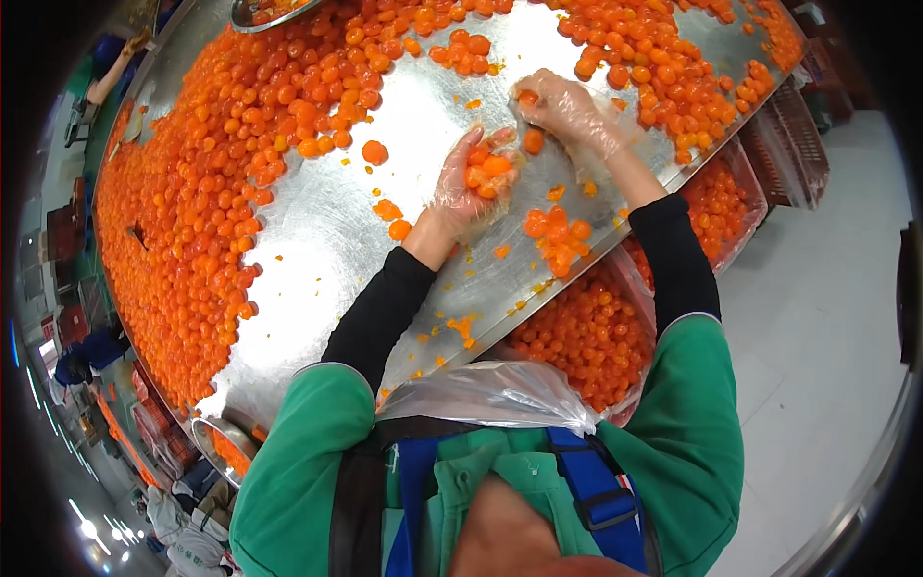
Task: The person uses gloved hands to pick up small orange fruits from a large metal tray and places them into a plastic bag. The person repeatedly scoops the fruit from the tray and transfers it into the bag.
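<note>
Both of my hands wear clear plastic gloves over a stainless steel table [310, 216]. Cupped palm up, my left hand [461, 191] holds several orange egg yolks [490, 169], apparently salted ones. Just right of it and farther from me, my right hand [559, 108] has one yolk [528, 97] at its fingertips. Another single yolk [533, 141] lies on the metal below those fingers. Nearer the table edge sits a small cluster of yolks [557, 238], with broken orange bits around it. A loose yolk [399, 230] rests beside my left wrist.
A large heap of yolks [216, 238] covers the table's left and far side; another heap [663, 79] lies at right. Yolk-filled, plastic-lined crates [584, 332] stand below the near edge. Metal bowls [223, 443] sit at the rim. Other people [191, 534] are at far left.
</note>
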The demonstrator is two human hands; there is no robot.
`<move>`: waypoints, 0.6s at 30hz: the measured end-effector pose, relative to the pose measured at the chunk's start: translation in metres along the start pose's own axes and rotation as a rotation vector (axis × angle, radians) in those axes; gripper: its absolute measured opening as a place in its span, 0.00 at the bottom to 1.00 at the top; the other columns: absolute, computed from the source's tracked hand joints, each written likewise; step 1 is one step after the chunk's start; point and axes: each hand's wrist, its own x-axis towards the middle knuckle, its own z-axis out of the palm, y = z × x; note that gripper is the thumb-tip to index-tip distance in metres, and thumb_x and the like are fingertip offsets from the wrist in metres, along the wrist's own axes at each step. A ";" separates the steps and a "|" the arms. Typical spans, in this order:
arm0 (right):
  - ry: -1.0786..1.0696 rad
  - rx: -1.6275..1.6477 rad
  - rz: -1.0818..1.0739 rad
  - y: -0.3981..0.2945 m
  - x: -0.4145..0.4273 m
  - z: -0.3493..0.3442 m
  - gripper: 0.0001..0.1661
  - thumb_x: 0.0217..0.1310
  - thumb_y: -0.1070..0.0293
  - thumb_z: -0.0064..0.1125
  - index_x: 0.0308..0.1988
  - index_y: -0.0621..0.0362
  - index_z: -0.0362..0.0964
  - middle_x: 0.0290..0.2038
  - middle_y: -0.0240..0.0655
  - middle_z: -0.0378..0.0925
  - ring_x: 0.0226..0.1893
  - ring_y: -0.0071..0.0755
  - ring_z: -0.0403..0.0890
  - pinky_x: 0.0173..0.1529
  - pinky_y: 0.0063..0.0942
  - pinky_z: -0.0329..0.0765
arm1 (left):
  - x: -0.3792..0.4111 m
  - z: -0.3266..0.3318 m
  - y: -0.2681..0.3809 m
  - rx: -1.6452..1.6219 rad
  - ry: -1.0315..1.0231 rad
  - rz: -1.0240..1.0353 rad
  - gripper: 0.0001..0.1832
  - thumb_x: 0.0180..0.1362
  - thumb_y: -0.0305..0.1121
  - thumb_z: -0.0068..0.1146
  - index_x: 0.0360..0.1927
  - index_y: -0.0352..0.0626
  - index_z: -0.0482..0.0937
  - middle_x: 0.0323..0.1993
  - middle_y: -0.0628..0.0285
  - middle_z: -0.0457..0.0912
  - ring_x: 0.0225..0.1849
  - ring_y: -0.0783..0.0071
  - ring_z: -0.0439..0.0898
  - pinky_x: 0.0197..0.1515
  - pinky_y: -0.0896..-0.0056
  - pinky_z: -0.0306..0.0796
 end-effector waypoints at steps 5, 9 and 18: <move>0.248 0.130 -0.008 0.022 0.009 -0.049 0.20 0.57 0.61 0.60 0.50 0.54 0.74 0.36 0.40 0.81 0.36 0.34 0.83 0.43 0.29 0.78 | -0.034 0.031 -0.007 0.111 0.265 0.149 0.18 0.64 0.40 0.48 0.55 0.44 0.71 0.50 0.49 0.75 0.46 0.51 0.79 0.31 0.64 0.80; -0.163 0.186 0.166 0.020 -0.002 -0.039 0.21 0.58 0.60 0.60 0.50 0.55 0.73 0.33 0.35 0.80 0.30 0.26 0.80 0.34 0.25 0.78 | -0.054 0.028 0.006 0.189 0.287 0.020 0.21 0.65 0.37 0.45 0.60 0.40 0.66 0.57 0.45 0.69 0.54 0.45 0.75 0.43 0.59 0.82; -0.469 0.873 0.035 -0.082 -0.065 0.001 0.23 0.57 0.54 0.63 0.48 0.56 0.73 0.26 0.28 0.75 0.23 0.15 0.74 0.25 0.16 0.71 | -0.045 0.021 0.000 0.272 0.294 0.093 0.26 0.64 0.45 0.49 0.57 0.35 0.66 0.54 0.49 0.74 0.54 0.55 0.76 0.54 0.48 0.74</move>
